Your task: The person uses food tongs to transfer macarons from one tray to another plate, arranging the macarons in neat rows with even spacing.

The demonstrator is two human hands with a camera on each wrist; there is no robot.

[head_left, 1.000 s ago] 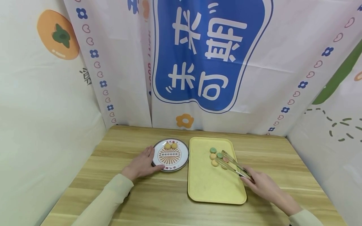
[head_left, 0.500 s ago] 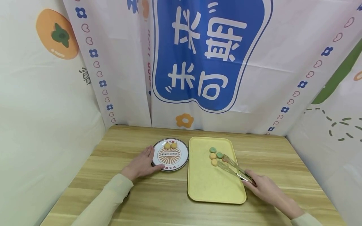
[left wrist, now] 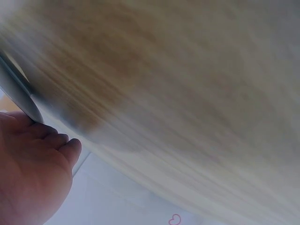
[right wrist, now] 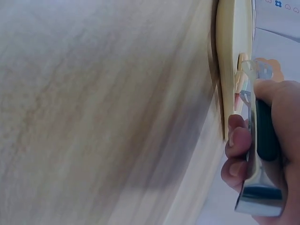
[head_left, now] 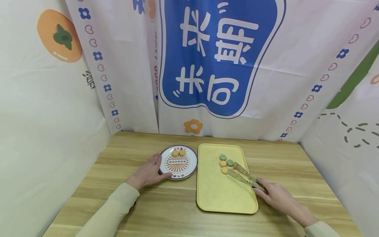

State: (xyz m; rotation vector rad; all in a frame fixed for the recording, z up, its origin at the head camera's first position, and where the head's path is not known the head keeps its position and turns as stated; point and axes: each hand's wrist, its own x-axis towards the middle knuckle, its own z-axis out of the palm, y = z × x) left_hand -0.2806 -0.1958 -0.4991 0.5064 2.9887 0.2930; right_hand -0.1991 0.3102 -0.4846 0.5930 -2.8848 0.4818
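Observation:
My left hand (head_left: 148,172) rests on the left rim of the white patterned plate (head_left: 168,152), thumb at its near edge. Two small round yellow cookies (head_left: 179,153) lie at the plate's far side. In my right hand (head_left: 276,197) I hold metal tongs (head_left: 251,181), their dark grip (right wrist: 266,131) showing in the right wrist view. The tongs' tips are spread low over the yellow tray (head_left: 220,197), with an orange cookie (head_left: 236,171) visible between the arms. Left of the tips lie a green cookie (head_left: 230,162), another green one (head_left: 222,157) and two orange ones (head_left: 223,167).
Plate and tray stand side by side on a wooden table (head_left: 165,207), the tray on the right. Printed cloth (head_left: 133,98) hangs behind the table and along both sides. The tray has a low raised rim.
My right hand and the tongs have shifted slightly right and nearer, their tips lower among the cookies. A pinkish cookie seen earlier is now mostly covered by the tongs. My left hand stays put.

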